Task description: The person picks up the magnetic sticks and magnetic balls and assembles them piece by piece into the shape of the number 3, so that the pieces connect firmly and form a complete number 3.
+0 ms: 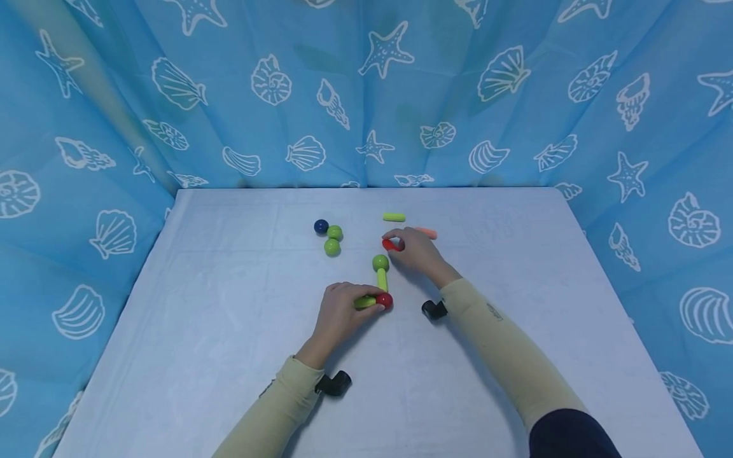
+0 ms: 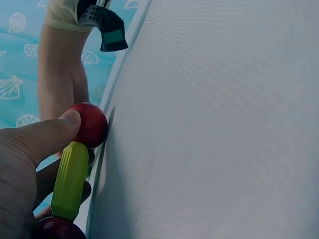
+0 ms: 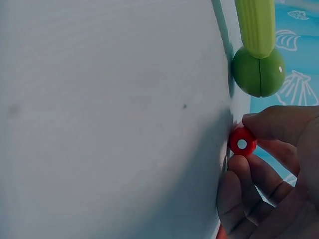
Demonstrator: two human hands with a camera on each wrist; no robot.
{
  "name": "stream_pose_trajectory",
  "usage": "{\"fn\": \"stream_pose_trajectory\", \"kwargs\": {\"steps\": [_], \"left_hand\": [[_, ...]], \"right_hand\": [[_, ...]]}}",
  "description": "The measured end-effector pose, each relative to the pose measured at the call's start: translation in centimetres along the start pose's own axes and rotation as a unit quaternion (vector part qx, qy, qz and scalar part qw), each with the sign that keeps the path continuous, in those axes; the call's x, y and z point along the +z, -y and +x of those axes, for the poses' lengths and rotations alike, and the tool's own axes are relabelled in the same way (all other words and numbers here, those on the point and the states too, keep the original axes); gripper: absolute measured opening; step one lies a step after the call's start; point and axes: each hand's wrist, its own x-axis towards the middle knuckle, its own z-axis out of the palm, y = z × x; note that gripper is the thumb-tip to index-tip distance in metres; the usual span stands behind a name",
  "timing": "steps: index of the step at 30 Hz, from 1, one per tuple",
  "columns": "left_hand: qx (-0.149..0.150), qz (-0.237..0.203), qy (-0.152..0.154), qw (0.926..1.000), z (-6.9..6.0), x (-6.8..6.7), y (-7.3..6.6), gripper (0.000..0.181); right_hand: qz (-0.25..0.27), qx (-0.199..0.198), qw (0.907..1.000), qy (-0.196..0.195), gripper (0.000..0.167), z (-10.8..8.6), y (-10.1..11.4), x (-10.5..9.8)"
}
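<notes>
My left hand (image 1: 345,310) grips a joined piece, its thumb on a red ball (image 2: 91,125) with a yellow-green rod (image 2: 70,180) fixed to it. A darker red ball (image 2: 59,229) sits at that rod's other end, partly cut off. From the first red ball a second yellow-green rod (image 1: 382,278) runs away to a green ball (image 1: 380,263). Just right of that green ball, my right hand (image 1: 419,253) pinches a short red rod (image 1: 392,245) between thumb and fingers. The rod's end shows a round silvery spot in the right wrist view.
Beyond my left hand lie a dark blue ball (image 1: 321,226), a green ball (image 1: 335,233) and another green ball (image 1: 331,247). A yellow-green rod (image 1: 394,217) and an orange-pink rod (image 1: 427,233) lie near my right hand. A blue curtain (image 1: 343,95) surrounds the white table (image 1: 229,356).
</notes>
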Motion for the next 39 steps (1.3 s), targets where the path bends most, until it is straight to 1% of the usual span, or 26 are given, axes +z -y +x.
{"fn": "stream_pose_trajectory", "kwargs": {"steps": [7,11,14,19,22,27,31,35,39], "left_hand": [[0.001,0.003,0.003,1.0,0.1,0.0,0.1,0.029],[0.001,0.002,0.006,1.0,0.1,-0.1,0.1,0.029],[0.0,0.001,0.007,1.0,0.1,-0.2,0.0,0.03],[0.001,0.003,0.005,1.0,0.0,-0.3,-0.1,0.03],[0.002,0.004,0.004,1.0,0.0,-0.2,0.0,0.03],[0.001,0.003,0.001,1.0,0.0,-0.2,0.0,0.03],[-0.001,0.0,0.002,1.0,0.0,-0.2,0.0,0.03],[0.002,-0.002,0.001,1.0,0.0,-0.2,0.0,0.03],[0.005,-0.004,0.0,1.0,0.0,-0.2,0.0,0.03]], "right_hand": [[0.006,-0.004,0.9999,0.011,0.039,-0.7,0.0,-0.3],[0.006,-0.002,0.9998,0.017,0.039,-0.7,0.1,-0.4],[0.017,0.005,0.9996,0.023,0.038,-0.7,0.1,-0.5],[0.05,0.018,0.9984,0.021,0.038,-0.5,0.0,-0.5],[0.082,0.023,0.9963,0.013,0.038,-0.2,-0.1,-0.3],[0.142,0.021,0.9896,0.007,0.039,0.8,-0.2,0.1],[0.178,0.018,0.9839,0.008,0.04,1.2,0.0,0.3],[0.191,0.028,0.981,0.018,0.04,1.4,0.3,0.5],[0.182,0.04,0.9819,0.031,0.041,1.3,0.6,0.7]]}}
